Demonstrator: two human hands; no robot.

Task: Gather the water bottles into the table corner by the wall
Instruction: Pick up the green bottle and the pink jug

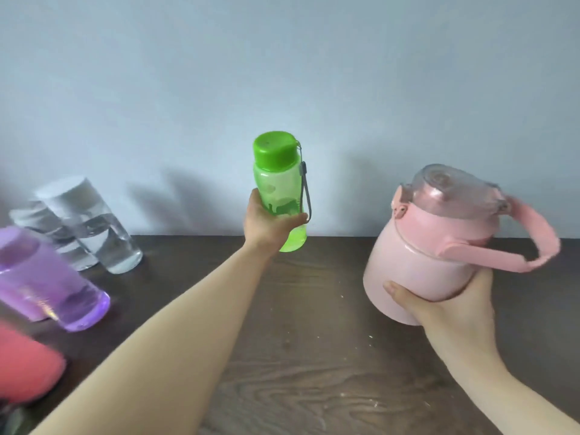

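Note:
My left hand grips the lower half of a green bottle with a green cap and grey strap, held upright above the table near the wall. In my right hand is a squat pink bottle with a clear lid and a pink carry handle, gripped from below, tilted left and lifted off the table. Two clear bottles with white caps stand against the wall at the left. A purple bottle stands in front of them, and a red bottle shows at the left edge.
The dark wooden table meets a pale blue wall along its far edge. All the standing bottles cluster at the left side. Small white specks lie on the wood between my arms.

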